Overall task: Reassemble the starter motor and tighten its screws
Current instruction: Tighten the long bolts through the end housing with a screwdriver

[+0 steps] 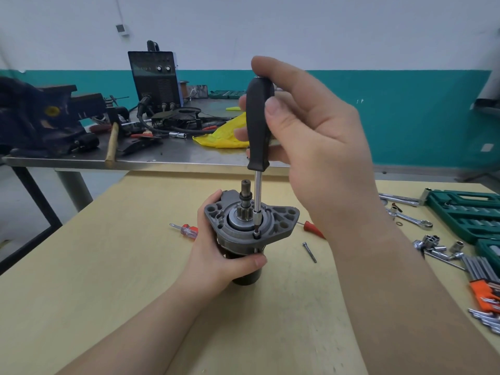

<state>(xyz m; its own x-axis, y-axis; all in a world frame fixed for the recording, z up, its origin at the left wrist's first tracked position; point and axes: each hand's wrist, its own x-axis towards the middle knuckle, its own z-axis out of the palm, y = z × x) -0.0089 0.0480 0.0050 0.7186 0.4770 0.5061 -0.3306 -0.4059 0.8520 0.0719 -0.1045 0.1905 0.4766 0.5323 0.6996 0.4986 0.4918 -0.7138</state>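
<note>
Low in the middle of the frame, the left hand (216, 255) wraps around the dark body of the starter motor (250, 228), thumb curled across its front and fingers hidden behind, holding it upright on the pale wooden table (108, 293) with its grey flanged end and toothed shaft facing up. Above it, the right hand (311, 125) grips the black handle of a screwdriver (258, 136), thumb pressed against the handle and fingers curled round its far side; the shaft stands nearly vertical, and its tip sits in a screw (256, 235) at the front edge of the flange (how far the screw is driven in cannot be told). Just right of the motor a loose long bolt (309, 252) lies on the table, apart from everything else. A small red-handled screwdriver (186, 230) lies to the left of the motor, and another red handle (313, 229) shows partly behind the right wrist. Along the right edge sit loose sockets (433, 243), wrenches (408, 217), a set of hex keys (484, 288) and a green tool case (465, 209). Farther back, a metal bench (173, 155) carries a yellow cloth (224, 133), a hammer (112, 144), a dark vise (40, 117) at the upper left, and a black welding machine (155, 77) against the teal and white wall.
</note>
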